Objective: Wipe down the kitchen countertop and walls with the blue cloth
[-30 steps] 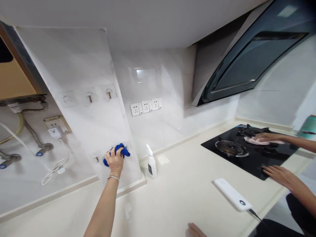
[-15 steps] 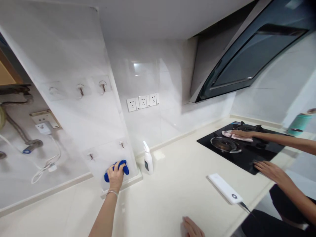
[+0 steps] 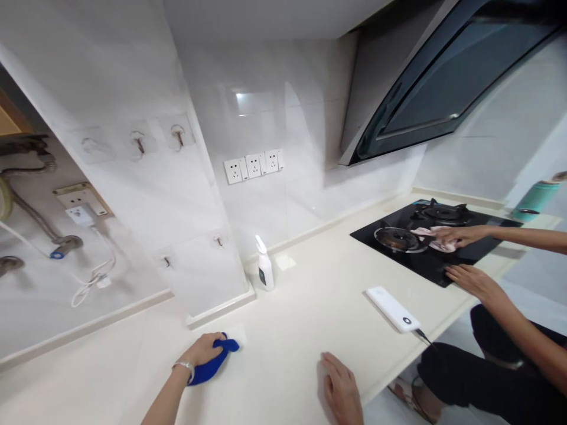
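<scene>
My left hand [image 3: 204,350], with a bracelet at the wrist, is closed on a blue cloth [image 3: 208,372] and presses it against the cream countertop [image 3: 283,330]. One end of the cloth sticks out past the fingertips. Close to the counter's front edge rests my right hand [image 3: 340,383], fingers loosely extended on the surface, holding nothing. A white spray bottle [image 3: 266,268] stands upright against the back wall, beyond both hands. Just left of it, a tiled wall block [image 3: 212,277] rises from the counter.
Another person's hand [image 3: 460,235] holds a pale pink cloth [image 3: 443,241] on the black gas stove [image 3: 416,268]; that person's other hand [image 3: 472,280] touches its edge. A white power bank [image 3: 392,308] with a cable lies near the counter edge. Wall sockets [image 3: 253,166] and a range hood [image 3: 425,112] are above.
My left hand has brought the blue cloth from the wall block down onto the countertop. More of my right hand shows on the counter. The other person's pink cloth has shifted on the stove.
</scene>
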The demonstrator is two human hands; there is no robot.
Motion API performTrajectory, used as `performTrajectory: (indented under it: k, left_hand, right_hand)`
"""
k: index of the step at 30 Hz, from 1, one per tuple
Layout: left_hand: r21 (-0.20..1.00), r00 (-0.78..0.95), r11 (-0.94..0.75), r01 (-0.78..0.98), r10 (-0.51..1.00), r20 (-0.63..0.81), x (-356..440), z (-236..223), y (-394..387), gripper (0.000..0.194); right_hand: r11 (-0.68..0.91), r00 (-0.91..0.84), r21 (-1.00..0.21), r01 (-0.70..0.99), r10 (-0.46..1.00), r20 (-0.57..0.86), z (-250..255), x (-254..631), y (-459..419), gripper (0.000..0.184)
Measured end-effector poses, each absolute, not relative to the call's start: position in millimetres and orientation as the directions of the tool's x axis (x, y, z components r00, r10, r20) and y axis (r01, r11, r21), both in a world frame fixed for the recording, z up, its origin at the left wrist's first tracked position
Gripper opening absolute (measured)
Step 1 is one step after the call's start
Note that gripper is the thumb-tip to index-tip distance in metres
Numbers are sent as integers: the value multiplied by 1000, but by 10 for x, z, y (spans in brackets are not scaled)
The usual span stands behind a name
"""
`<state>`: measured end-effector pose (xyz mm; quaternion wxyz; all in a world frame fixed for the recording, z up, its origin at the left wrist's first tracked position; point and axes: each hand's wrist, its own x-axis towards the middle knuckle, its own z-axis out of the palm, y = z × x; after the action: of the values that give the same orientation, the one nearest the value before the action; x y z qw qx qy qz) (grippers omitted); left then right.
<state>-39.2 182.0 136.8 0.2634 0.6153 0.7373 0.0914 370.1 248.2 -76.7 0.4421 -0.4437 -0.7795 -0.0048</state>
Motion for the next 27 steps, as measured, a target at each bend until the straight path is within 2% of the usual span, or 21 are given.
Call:
performTrajectory:
  k: [6,9,12,16,19,23,27]
  left_hand:
    - [711,-55,243,660,959,-277,49,1147,1655,70]
    - [759,-208,278,589,960,-190,-51,1139,1520,66]
    - [702,-502,412,581,860,-89,-349,1112,1207,55]
    - [596,-740,632,495,666,-93,-624,962,597,51]
    - [521,-810,720,459,580,-87,-605,804,172,48]
    - [488,-857,772,406,507,-88,-475,622,-234,53]
    - [474,-875,791,387,477,-81,-395,500,-497,55]
  right_hand:
    - [599,-229,-401,693,710,666,-718,3715,2458,36]
    - [604,-240,-387,697,705,668,-706,3739,2452,36]
    - [606,-250,-385,696,707,661,-704,3752,2444,35]
    - [600,-248,-414,684,725,642,-710,3751,2435,35]
    - [594,-261,-417,687,738,622,-723,3776,2426,33]
    - [585,-308,-371,722,751,585,-707,3792,2400,34]
    - [697,-489,-363,618,703,516,-489,3480,2314,50]
